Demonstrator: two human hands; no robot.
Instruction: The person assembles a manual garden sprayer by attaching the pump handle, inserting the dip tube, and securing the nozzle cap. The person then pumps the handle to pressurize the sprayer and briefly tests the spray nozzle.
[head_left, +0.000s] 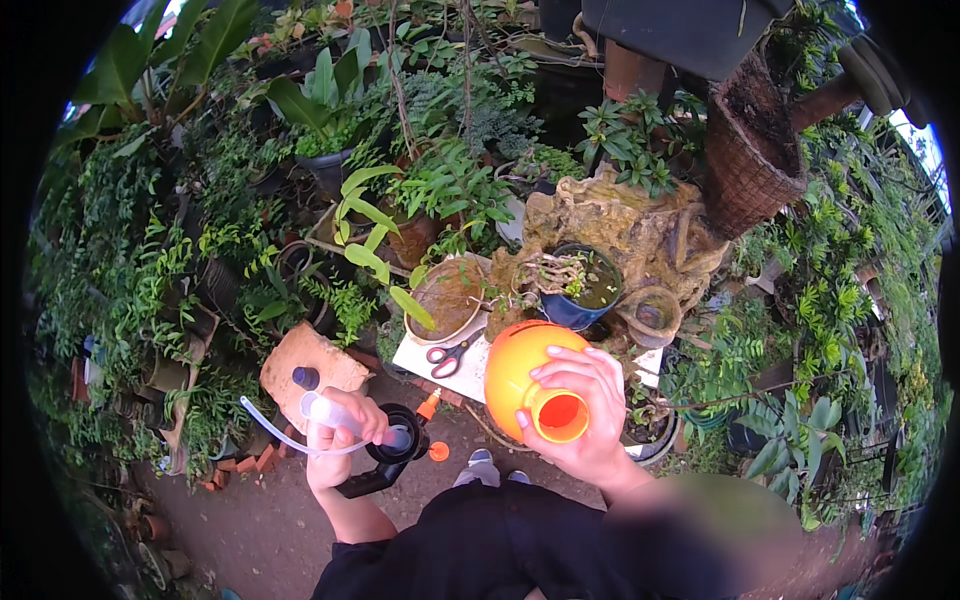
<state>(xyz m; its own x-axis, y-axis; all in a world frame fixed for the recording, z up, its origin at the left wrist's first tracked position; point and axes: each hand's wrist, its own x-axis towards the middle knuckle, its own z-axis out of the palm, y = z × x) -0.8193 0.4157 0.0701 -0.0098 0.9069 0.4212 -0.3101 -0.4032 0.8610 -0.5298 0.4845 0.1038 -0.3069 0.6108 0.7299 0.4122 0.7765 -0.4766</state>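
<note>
Orange sprayer bottle [513, 372] is just right of the scissors [456, 353], its mouth uncovered, gripped by the right hand [590, 400] around shoulder and neck. It looks stiff, smooth and perhaps slick when wet; its weight depends on contents I can't see. The neck seems the surest hold. Left of the scissors and nearer the person, the left hand [335, 440] grips the black sprayer head's [415, 423] translucent cylinder. Mind the table [472, 377] edge below the scissors and the blue pot [570, 314] to their right; room lies over the ground [260, 515] nearer than the scissors.
</note>
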